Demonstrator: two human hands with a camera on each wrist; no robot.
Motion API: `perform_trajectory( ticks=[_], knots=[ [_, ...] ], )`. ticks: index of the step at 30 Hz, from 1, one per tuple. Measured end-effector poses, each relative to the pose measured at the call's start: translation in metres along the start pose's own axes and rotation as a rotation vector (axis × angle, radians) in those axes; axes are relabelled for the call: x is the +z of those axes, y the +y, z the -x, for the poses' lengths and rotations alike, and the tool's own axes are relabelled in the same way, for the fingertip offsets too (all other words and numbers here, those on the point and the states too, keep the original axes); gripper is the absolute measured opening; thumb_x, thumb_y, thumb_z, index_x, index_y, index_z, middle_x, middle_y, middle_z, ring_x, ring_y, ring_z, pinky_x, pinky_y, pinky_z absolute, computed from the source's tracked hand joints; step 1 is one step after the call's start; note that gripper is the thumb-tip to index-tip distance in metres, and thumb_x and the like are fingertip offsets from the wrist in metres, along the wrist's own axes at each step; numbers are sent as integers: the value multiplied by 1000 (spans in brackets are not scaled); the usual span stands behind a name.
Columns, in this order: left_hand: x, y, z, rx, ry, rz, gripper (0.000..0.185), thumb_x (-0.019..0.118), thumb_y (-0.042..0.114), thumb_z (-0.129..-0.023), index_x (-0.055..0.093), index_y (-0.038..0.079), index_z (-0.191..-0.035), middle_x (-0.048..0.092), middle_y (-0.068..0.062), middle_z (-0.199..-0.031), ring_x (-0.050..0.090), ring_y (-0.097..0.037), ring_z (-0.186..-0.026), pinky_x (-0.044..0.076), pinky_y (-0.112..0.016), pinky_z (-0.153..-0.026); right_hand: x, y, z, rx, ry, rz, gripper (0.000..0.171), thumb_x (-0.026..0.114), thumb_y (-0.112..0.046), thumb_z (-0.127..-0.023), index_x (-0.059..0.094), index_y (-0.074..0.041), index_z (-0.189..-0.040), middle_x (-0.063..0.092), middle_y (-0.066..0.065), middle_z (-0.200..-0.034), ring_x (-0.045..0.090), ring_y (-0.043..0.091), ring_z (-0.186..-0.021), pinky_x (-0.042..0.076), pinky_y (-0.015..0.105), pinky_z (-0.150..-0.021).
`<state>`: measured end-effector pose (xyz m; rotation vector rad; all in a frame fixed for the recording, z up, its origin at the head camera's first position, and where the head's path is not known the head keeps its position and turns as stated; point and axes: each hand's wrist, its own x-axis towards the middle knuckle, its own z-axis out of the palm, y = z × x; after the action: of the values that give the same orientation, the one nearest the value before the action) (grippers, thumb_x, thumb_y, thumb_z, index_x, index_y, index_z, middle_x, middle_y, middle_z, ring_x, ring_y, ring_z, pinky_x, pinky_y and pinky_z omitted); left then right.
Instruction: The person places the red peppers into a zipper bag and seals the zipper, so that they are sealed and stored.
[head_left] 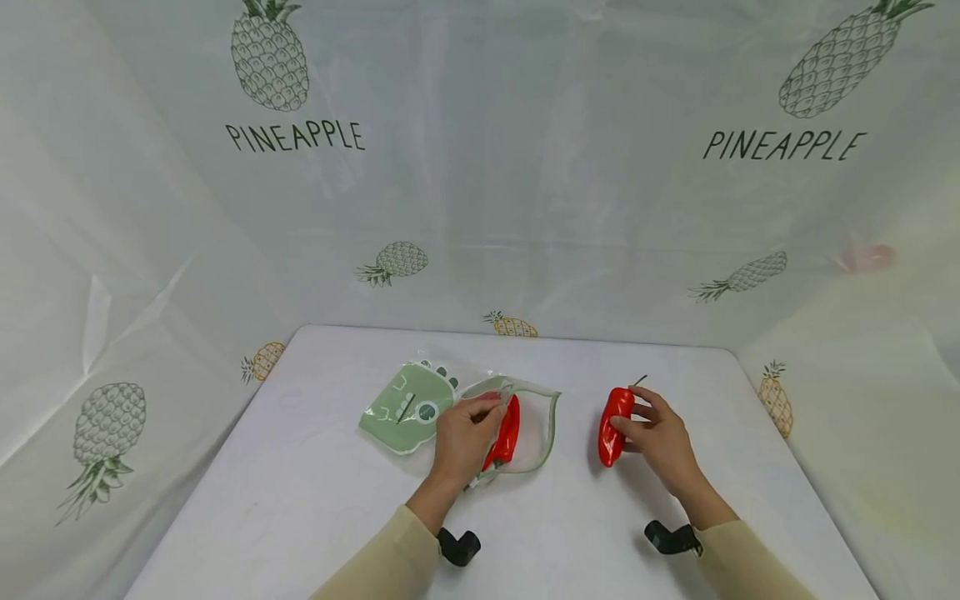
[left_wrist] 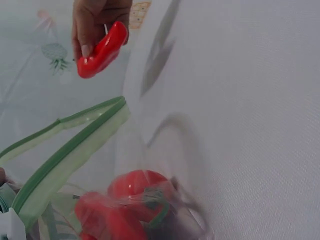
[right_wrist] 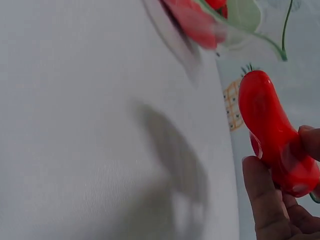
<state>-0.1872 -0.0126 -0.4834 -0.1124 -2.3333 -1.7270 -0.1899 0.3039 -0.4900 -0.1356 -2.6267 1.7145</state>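
Note:
A clear zip bag with a green rim and a green cartoon face printed on it lies on the table, its mouth gaping to the right. Red peppers show inside it, and the left wrist view also has red peppers behind the clear plastic. My left hand pinches the bag's upper edge. To the right, my right hand grips another red pepper between thumb and fingers, above the table. Its thin green stem points up in the head view. The right wrist view shows this pepper with its rounded end toward the bag.
The white table ends at a back edge against a hanging translucent sheet with printed pineapples. More of that sheet hangs on both sides. Black wrist cameras sit under both wrists, close over the tabletop.

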Motion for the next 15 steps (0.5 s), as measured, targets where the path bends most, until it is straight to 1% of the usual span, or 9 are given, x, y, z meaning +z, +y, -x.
perform_trajectory(
  ticks=[4, 11, 15],
  knots=[
    [0, 0, 0, -8, -2, 4, 19, 75, 22, -98, 84, 14, -113, 79, -2, -111, 67, -17, -97, 63, -26, -78, 7, -6, 5, -2, 5, -13, 74, 76, -22, -99, 35, -10, -160, 51, 28, -151, 62, 42, -123, 65, 35, -79],
    [-1, 1, -2, 8, 0, 1, 19, 75, 21, -98, 84, 12, -112, 79, -2, -109, 67, -16, -95, 61, -22, -77, 17, -15, 13, -7, 2, -25, 73, 78, -22, -98, 39, -9, -157, 54, 26, -149, 63, 40, -121, 66, 35, -78],
    [-1, 3, -3, 11, -4, -7, 19, 75, 20, -98, 84, 10, -112, 79, -2, -109, 68, -16, -94, 61, -22, -77, 22, -21, 16, -9, -11, -42, 71, 78, -22, -98, 40, -8, -157, 55, 26, -147, 65, 37, -118, 66, 35, -78]
  ],
)
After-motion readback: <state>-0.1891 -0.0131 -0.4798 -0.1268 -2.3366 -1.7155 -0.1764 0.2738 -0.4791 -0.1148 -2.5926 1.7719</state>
